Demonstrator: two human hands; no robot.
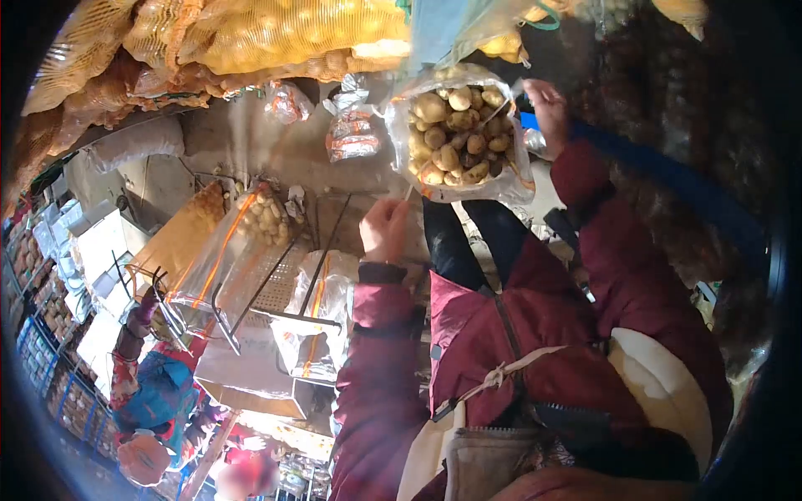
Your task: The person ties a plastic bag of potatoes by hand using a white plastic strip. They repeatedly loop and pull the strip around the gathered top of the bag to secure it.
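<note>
A clear plastic bag full of potatoes stands in front of me with its mouth spread wide. My right hand is at the far right side of the bag's mouth, fingers bent together at its rim. Below the bag's near left corner is my left hand, its fingers curled closed. A thin pale strand shows between that hand and the bag; what the fingers hold is too small to make out.
Filled yellow mesh sacks are piled along the far side. Small wrapped bundles lie left of the bag. A metal-framed stand and a cardboard box are at left, near another person.
</note>
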